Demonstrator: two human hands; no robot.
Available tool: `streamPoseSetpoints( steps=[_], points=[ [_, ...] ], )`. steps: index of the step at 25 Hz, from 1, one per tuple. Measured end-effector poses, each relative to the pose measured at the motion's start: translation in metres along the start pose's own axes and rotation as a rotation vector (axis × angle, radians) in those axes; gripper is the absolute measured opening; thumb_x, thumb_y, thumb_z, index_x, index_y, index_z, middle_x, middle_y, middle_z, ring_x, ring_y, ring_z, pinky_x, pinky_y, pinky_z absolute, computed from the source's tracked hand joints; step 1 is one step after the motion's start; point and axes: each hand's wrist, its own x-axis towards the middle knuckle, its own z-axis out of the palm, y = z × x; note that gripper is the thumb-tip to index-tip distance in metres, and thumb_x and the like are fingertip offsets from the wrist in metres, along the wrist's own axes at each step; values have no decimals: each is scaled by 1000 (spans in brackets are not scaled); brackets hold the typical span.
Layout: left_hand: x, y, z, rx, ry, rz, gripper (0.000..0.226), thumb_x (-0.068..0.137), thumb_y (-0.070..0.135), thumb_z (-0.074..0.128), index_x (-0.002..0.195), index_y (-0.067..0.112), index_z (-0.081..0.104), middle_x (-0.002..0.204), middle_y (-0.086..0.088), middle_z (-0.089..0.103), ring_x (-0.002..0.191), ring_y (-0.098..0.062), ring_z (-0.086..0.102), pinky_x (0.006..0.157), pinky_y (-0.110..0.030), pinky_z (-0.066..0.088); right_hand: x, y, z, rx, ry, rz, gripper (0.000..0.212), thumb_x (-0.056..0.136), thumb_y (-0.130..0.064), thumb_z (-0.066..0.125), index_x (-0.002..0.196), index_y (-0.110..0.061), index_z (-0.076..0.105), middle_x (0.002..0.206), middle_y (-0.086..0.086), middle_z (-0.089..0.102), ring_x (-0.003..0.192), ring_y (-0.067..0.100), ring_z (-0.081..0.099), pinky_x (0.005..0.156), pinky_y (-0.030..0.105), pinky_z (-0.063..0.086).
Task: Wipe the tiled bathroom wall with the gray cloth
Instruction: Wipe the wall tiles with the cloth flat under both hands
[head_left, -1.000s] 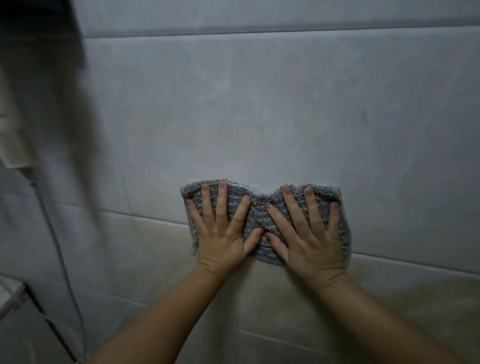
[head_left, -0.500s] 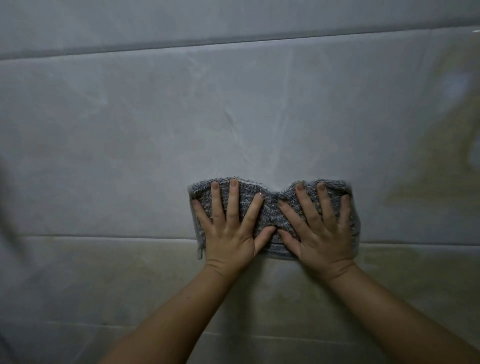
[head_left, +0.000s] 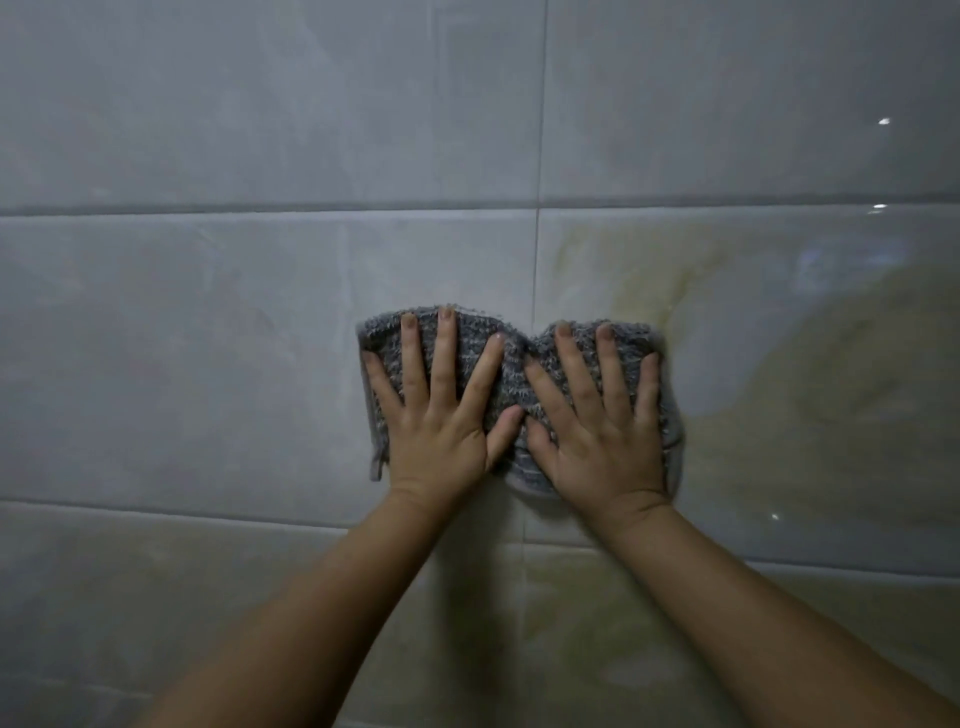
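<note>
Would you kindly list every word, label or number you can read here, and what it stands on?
None: no text is readable.
The gray cloth shows only woven stripes; the tiled wall shows only grout lines, yellowish stains and glints; the left hand and right hand, flat on the cloth, bear no markings.

Left hand (head_left: 439, 421): back toward the camera, fingers straight, spread and pointing up, palm pressed flat.
Right hand (head_left: 602, 436): same pose, fingers fanned, palm flat.
Thumbs: angled inward toward each other, tips touching or very nearly so; the dim light leaves this unclear.
Left forearm (head_left: 322, 613): bare, rising from lower left.
Right forearm (head_left: 769, 608): bare, rising from lower right.
Both forearms converge toward the hands.
</note>
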Motion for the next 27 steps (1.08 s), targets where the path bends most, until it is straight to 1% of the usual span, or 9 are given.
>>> streamPoseSetpoints(
  steps=[4,7,9,13,17,19,21,24,27],
  points=[
    [41,49,-3,-7,18,-56,65,99,64,28,154,30,20,161,-14,12,147,-44,12,114,-70,5,17,58,-16,-2,4,73,60,94,-45,44,149,-27,29,158,6,20,146,34,16,117,57,4],
    [6,65,2,-18,-39,21,69,98,66,27,157,33,12,165,-11,2,149,-42,6,113,-72,8,-27,62,-18,-29,-60,88,61,93,-48,40,148,-26,30,162,7,9,149,33,3,116,60,3],
    [-6,59,4,-10,-40,89,70,97,68,28,156,33,14,165,-10,-1,150,-41,6,112,-72,11,-42,57,-18,-56,-92,45,61,91,-49,42,147,-26,31,163,7,6,149,33,1,115,63,5],
    [54,47,-8,-36,49,93,66,98,65,30,154,31,22,163,-14,16,148,-43,15,113,-72,11,19,63,-21,-34,-41,40,57,90,-45,44,144,-27,35,158,6,22,146,36,15,114,64,9],
    [131,67,-18,-40,125,66,63,98,61,35,153,31,30,161,-13,24,148,-42,17,114,-70,10,77,104,-31,-47,20,172,60,92,-44,42,149,-26,33,160,9,22,147,35,15,116,62,10],
    [127,78,-16,-66,127,78,64,97,61,36,153,31,31,161,-12,23,148,-41,16,115,-68,7,63,111,-32,-71,36,279,62,93,-45,42,150,-24,30,160,11,20,148,36,13,116,62,10],
    [94,79,-9,-87,100,128,66,97,61,39,153,30,31,161,-12,22,149,-39,13,116,-68,5,30,96,-30,-81,26,344,64,91,-45,43,150,-23,29,160,13,19,147,39,12,115,64,12],
    [54,68,-2,-72,61,190,69,96,63,38,154,28,28,162,-14,19,149,-40,9,115,-69,4,-3,73,-28,-71,-31,283,64,87,-44,47,146,-23,33,158,13,21,146,43,13,111,70,13],
    [80,75,-8,-59,92,147,67,97,64,36,154,28,31,161,-16,21,148,-43,14,113,-72,8,23,79,-35,-3,-32,333,61,85,-47,47,142,-26,38,158,11,23,146,45,9,111,71,6]
  ],
)
